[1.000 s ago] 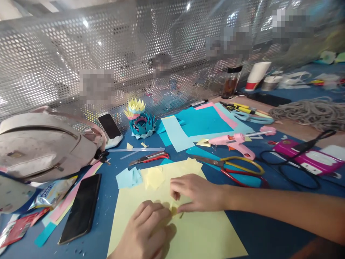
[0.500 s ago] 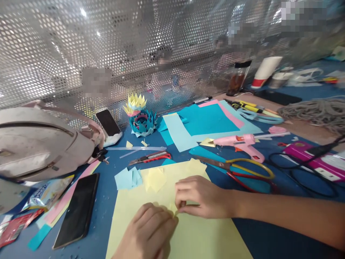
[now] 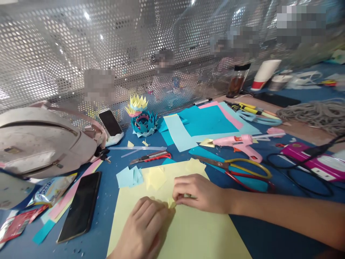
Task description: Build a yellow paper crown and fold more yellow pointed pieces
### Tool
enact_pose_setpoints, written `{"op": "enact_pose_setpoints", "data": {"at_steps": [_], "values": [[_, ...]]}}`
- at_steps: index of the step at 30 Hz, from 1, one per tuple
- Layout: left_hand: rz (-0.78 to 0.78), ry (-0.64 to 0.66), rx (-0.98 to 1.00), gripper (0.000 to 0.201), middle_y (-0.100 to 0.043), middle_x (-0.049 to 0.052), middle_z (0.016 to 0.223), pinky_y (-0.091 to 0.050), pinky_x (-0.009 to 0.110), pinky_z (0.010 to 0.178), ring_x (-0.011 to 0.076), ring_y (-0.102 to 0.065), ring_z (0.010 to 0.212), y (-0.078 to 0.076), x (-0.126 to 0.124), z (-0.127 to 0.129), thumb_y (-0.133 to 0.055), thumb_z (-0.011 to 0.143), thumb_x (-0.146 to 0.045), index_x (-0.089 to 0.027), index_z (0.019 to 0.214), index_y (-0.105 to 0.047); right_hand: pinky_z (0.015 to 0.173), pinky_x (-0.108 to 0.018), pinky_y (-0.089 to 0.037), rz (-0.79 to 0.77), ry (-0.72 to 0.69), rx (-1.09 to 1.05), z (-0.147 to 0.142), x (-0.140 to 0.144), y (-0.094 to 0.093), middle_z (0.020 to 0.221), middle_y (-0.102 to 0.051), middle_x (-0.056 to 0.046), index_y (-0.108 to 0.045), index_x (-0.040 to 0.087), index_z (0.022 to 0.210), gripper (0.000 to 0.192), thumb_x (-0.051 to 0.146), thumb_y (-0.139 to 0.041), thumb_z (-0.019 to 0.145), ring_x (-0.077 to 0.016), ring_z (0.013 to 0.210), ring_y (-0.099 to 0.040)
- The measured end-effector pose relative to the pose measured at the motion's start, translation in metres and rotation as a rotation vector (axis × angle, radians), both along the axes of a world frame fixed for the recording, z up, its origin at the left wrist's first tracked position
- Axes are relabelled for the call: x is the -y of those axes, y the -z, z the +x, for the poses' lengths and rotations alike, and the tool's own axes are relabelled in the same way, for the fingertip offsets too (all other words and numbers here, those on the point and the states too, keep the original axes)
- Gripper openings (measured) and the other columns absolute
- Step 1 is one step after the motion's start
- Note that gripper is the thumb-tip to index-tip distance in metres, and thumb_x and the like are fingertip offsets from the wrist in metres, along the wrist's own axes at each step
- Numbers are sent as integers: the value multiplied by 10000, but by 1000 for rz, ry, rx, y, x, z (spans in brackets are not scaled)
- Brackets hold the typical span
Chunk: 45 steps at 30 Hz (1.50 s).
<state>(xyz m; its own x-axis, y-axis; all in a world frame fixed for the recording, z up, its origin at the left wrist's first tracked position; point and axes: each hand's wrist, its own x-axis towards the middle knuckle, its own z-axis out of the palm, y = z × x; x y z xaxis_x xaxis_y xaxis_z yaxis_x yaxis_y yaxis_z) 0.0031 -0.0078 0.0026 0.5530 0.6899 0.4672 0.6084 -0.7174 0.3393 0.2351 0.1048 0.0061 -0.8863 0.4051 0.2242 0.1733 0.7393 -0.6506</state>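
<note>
Between my two hands, low over a large yellow sheet [image 3: 199,230], is a small piece of yellow paper [image 3: 171,203]. My left hand [image 3: 147,223] has its fingers curled and closed on the paper's left side. From the right, my right hand [image 3: 198,192] pinches the other side with thumb and fingers. Most of the piece is hidden by the fingertips. Along the sheet's top edge lie small light-blue paper squares [image 3: 130,176], a pile of yellow paper squares [image 3: 156,177] and another few yellow pieces [image 3: 195,166].
Scissors [image 3: 234,168], a pink glue gun [image 3: 239,144] and a red utility knife [image 3: 152,157] lie beyond the sheet. A folded-paper ornament [image 3: 144,124] stands farther back. A phone [image 3: 81,207] and a backpack [image 3: 45,140] are at left; a purple power strip [image 3: 309,160] is at right.
Both hands have shifted slightly up and to the left, and more of the small yellow piece shows between the fingertips. The camera view has tilted a little.
</note>
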Motion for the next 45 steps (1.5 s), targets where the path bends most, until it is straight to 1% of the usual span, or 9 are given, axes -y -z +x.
{"op": "enact_pose_setpoints", "data": {"at_steps": [5,12,16,19,23,28,34,37,45], "values": [[-214,-272,206,149,-663,35,912,-511,285,717,173,-624,815,4,6,3,-544,917,-104,-219,1010,-527,700,-244,-428,8,-77,-147,1,-1,2,855,-684,-40,-711,195,917,274,370,-535,1034,-134,759,-614],[-421,-242,330,363,-683,7,940,-553,239,694,152,-659,783,0,11,14,-797,760,-194,-229,1024,-550,649,-281,-351,363,-108,-257,0,4,1,844,-683,-20,-688,208,881,237,313,-544,1037,-131,746,-582],[-416,-312,385,142,-684,4,872,-538,211,674,135,-650,757,1,12,19,-664,872,-196,-223,981,-576,647,-289,-343,423,-74,-242,-1,9,0,841,-674,-16,-675,207,877,245,314,-530,1043,-133,743,-562],[-406,-379,457,19,-684,1,824,-537,198,685,125,-651,749,1,12,22,-588,920,-196,-214,923,-596,684,-273,-384,289,-10,-215,-2,12,-2,900,-674,-38,-665,196,931,246,393,-553,1028,-146,790,-576],[-353,-372,455,84,-669,-11,741,-524,175,612,108,-623,645,-1,11,23,-630,923,-242,-202,853,-608,691,-249,-410,80,18,-149,-4,14,-3,895,-668,-37,-654,186,979,255,424,-567,1014,-141,794,-587],[-77,-244,346,104,-677,-1,738,-513,166,585,100,-634,616,0,7,19,-552,1002,-221,-194,944,-634,667,-253,-380,34,38,-176,-4,15,0,830,-651,-19,-672,196,887,192,348,-612,989,-134,747,-569],[262,-130,104,237,-629,34,681,-424,260,561,147,-565,597,-9,3,13,-475,1015,-139,-162,942,-699,656,-226,-462,-630,82,-80,-8,32,-8,829,-652,-1,-577,188,1031,159,315,-616,943,-119,705,-607],[437,-81,-39,266,-620,40,647,-438,310,596,168,-585,604,-14,5,14,-434,1010,-95,-117,912,-681,655,-216,-446,-681,66,-63,-8,39,-12,835,-628,10,-563,193,1042,213,309,-671,901,-117,734,-583],[392,57,-30,217,-711,97,775,-597,296,677,189,-704,783,-26,8,18,-439,1021,-90,-71,1009,-654,622,-203,-389,-751,66,-67,-7,42,-16,952,-564,10,-544,203,1018,219,366,-659,928,-80,684,-488]]}}
